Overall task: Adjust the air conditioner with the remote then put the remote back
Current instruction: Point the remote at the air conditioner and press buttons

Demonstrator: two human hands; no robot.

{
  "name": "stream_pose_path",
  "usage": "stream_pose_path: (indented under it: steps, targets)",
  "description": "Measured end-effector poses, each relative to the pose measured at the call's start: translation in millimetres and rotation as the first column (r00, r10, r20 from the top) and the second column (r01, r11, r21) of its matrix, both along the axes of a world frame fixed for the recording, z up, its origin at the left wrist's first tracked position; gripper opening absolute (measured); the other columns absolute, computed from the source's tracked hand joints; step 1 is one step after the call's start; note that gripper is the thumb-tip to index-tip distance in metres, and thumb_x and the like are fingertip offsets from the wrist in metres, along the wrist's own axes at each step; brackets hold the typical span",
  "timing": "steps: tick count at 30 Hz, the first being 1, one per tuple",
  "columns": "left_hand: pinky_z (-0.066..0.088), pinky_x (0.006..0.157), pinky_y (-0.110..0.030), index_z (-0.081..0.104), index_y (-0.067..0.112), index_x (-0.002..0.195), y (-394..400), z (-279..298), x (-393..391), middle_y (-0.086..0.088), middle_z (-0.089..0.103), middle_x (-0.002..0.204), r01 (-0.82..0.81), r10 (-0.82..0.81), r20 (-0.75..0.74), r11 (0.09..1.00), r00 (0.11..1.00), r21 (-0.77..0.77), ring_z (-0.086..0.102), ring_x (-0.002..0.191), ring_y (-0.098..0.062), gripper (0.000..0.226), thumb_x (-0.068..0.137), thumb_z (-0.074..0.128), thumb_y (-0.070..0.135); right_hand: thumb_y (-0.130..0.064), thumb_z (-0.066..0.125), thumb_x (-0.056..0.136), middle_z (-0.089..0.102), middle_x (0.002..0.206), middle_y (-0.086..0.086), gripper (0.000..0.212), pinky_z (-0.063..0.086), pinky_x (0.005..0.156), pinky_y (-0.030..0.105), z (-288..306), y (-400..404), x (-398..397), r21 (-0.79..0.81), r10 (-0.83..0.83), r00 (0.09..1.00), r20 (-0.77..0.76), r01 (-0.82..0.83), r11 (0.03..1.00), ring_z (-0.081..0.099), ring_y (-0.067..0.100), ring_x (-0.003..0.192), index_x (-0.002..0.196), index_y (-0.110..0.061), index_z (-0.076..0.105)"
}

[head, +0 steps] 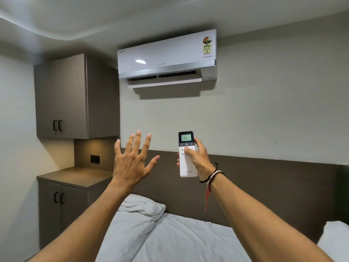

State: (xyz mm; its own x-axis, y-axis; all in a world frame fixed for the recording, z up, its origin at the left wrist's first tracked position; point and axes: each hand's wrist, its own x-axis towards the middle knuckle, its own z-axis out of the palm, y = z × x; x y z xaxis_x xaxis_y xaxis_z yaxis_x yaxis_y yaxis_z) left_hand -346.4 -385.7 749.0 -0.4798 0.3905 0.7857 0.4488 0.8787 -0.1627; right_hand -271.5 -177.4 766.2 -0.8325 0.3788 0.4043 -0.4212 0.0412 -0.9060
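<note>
A white wall air conditioner (167,57) hangs high on the far wall, its lower flap open. My right hand (198,157) holds a white remote (185,167) upright below it, thumb resting on the buttons under the power key. The remote's dark top carries a lit screen reading 24. My left hand (132,163) is raised to the left of the remote, palm forward, fingers spread, holding nothing.
A bed with a white duvet (179,239) and pillow (145,205) lies below my arms against a dark headboard (264,186). At left stand a brown upper cabinet (75,95) and a lower cabinet with a countertop (75,176).
</note>
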Motion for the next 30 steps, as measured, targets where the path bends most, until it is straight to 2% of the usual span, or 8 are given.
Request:
stream_pose_path:
  steps: [10,16,30]
  targets:
    - [0.036,0.108,-0.071,0.039,0.019,0.158,-8.8,-2.3,-5.5,-0.022,0.045,0.158,-0.001,0.001,-0.001,1.000,1.000,-0.014,0.050,0.141,-0.040,0.082,0.096,0.022,0.071,-0.006,0.053,0.096,0.065,0.117,0.026,0.052,0.059,0.049,0.034,-3.9,-2.9,-5.4,0.015,-0.038,0.999,0.011,0.037,0.999,0.067,0.031,0.061,0.142,-0.021,0.037]
    - [0.037,0.107,-0.071,0.038,0.020,0.159,-12.2,-8.0,-9.8,-0.022,0.045,0.158,0.001,-0.001,0.004,1.000,1.000,-0.026,0.050,0.141,-0.039,0.082,0.097,0.022,0.071,-0.006,0.053,0.097,0.067,0.101,0.024,0.051,0.061,0.054,0.038,-9.4,-9.4,-8.6,-0.023,0.005,1.000,-0.012,-0.006,1.000,0.067,0.031,0.060,0.143,-0.020,0.037]
    - [0.037,0.108,-0.070,0.036,0.020,0.160,-15.1,-8.7,-16.4,-0.022,0.045,0.158,0.012,-0.012,0.013,0.999,1.000,-0.033,0.050,0.142,-0.039,0.085,0.099,0.008,0.072,-0.003,0.052,0.096,0.065,0.115,0.029,0.053,0.058,0.048,0.033,-14.7,-11.0,-12.9,0.007,-0.030,1.000,-0.004,0.030,1.000,0.067,0.030,0.062,0.143,-0.021,0.037]
